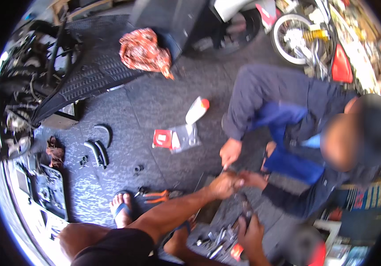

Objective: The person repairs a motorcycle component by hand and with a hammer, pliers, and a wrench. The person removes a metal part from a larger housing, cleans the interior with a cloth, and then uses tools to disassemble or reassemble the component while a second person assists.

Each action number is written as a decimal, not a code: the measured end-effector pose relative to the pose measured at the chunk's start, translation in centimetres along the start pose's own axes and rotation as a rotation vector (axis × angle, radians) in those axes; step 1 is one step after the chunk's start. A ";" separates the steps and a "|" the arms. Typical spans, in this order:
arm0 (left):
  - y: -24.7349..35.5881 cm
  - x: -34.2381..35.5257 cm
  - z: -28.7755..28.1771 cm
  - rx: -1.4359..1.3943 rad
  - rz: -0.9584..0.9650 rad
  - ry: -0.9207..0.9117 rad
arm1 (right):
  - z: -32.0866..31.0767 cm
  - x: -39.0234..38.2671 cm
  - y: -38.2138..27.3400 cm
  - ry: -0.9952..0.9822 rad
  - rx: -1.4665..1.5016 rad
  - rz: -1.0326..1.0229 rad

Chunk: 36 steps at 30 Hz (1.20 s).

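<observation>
My left hand [226, 184] is closed, its arm reaching across from the lower left. Whatever it grips is mostly hidden by the fingers. A co-worker sits opposite in dark clothes. That person's one hand [230, 153] pinches something thin and pale just above my left hand, and the other hand [253, 179] touches my fingers from the right. Lower down, my right hand [250, 235] is wrapped round a dark-handled metal hand tool [245, 206]. Its tip points up, close below my left hand; its exact kind is unclear.
Loose metal tools [217, 243] lie beside my right hand. Orange-handled pliers [157, 197] rest near my sandalled foot [122, 209]. Curved black tubes [96, 153], a white bottle [197, 111] and a clear packet [185, 137] are on the dark floor. Motorcycle parts [17, 111] stand at left.
</observation>
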State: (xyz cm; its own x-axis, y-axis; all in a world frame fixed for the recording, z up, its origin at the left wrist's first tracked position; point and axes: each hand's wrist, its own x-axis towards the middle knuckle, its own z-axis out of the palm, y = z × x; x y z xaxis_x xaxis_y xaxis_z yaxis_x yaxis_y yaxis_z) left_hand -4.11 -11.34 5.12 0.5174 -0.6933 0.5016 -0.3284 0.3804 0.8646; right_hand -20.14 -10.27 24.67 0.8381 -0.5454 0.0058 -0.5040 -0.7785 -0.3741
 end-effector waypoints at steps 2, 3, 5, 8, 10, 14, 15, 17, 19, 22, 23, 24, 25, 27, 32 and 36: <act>0.0 0.0 -0.1 0.000 -0.037 -0.018 | -0.6 -0.5 -0.4 0.180 0.113 -0.264; 0.2 -0.5 0.0 0.001 -0.128 -0.124 | -1.7 -1.0 -0.4 -0.051 0.119 -0.160; 0.0 -1.6 0.7 -0.065 -0.111 -0.064 | -1.6 -2.3 0.2 -0.098 -0.032 -0.164; -0.9 -2.8 1.7 -0.043 -0.068 -0.026 | 1.4 -3.0 2.5 -0.159 -0.026 0.142; -1.7 -2.5 1.9 0.009 -0.100 0.014 | 2.8 -2.7 4.6 -0.047 0.004 0.085; -1.0 -1.8 1.8 -0.012 -0.084 -0.052 | 2.5 -5.9 8.6 0.104 0.216 -0.103; -0.5 -1.6 1.7 0.048 -0.102 -0.060 | 4.5 -6.5 9.7 0.176 0.319 -0.002; 1.0 -1.4 1.6 0.145 -0.140 -0.104 | 8.6 -8.5 12.2 0.092 0.246 0.287; 2.8 -1.1 1.9 0.095 -0.147 -0.035 | 12.9 -11.5 14.6 -0.011 0.137 0.591; 5.8 0.1 2.0 0.084 -0.070 -0.003 | 20.2 -15.5 17.2 -0.023 0.120 0.787; 7.0 0.2 1.9 0.104 -0.092 -0.059 | 22.2 -16.9 17.6 0.075 0.145 0.693; 8.4 0.4 1.8 0.123 -0.109 -0.121 | 24.0 -17.6 18.0 0.150 0.064 0.532; 9.9 0.6 2.0 0.130 -0.022 -0.062 | 24.8 -18.4 18.4 0.211 -0.049 0.310; 13.0 0.3 1.9 0.175 -0.083 -0.138 | 25.2 -18.7 19.7 0.265 -0.239 0.000; 12.0 -1.6 -3.3 0.217 -0.109 -0.341 | 21.6 -13.1 23.9 0.191 0.418 0.750; 5.9 -3.7 -10.2 0.416 -0.505 -0.824 | 19.8 -4.5 24.4 0.189 0.423 0.580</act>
State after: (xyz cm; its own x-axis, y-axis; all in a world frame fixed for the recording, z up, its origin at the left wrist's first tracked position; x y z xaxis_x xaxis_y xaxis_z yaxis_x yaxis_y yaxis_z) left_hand 0.12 -0.26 8.66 0.0238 -0.9741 -0.2251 -0.5507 -0.2007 0.8103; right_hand -32.07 -20.69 -2.81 0.3922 -0.9065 -0.1566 -0.6995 -0.1833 -0.6907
